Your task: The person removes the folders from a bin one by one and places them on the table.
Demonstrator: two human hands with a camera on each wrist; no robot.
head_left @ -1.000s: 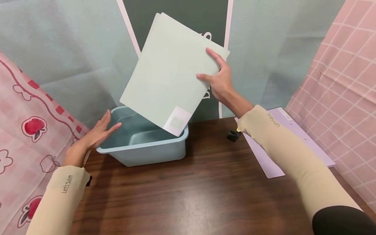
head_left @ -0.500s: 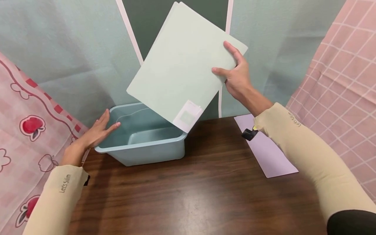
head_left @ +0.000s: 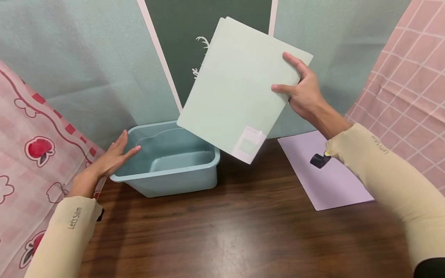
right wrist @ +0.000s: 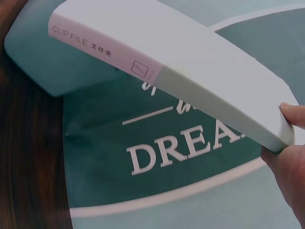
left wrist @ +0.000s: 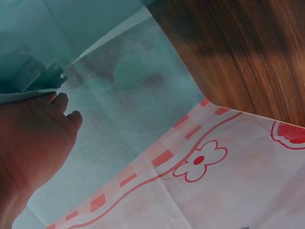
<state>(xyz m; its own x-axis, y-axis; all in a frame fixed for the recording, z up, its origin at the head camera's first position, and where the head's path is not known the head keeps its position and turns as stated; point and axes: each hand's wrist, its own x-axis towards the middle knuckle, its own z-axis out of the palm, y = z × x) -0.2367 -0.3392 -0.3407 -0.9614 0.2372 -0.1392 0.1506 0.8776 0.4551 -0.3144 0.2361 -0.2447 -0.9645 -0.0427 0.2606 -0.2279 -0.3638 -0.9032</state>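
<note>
A pale green clip file (head_left: 240,88) hangs tilted in the air, its lower left corner overlapping the bin's right end in the head view. My right hand (head_left: 307,94) grips its right edge by the spine, thumb and a finger on the front cover. On the spine, the right wrist view shows a pink label (right wrist: 107,51) reading "CLIP FILE". A blue-grey plastic bin (head_left: 177,181) stands at the left on the table. My left hand (head_left: 109,162) rests on its left rim with fingers extended and thumb over the inside. No contents show inside the bin.
At the right, a lilac folder (head_left: 323,189) lies flat on the brown wooden table (head_left: 215,231), partly under my right forearm. A fabric backdrop (head_left: 87,88) closes off the back, with pink patterned cloth (head_left: 52,127) at the left and a pink grid cloth (head_left: 413,88) at the right.
My right hand has carried the clip file to the right, up at first and then down, away from over the bin. The left hand stays at the bin's rim.
</note>
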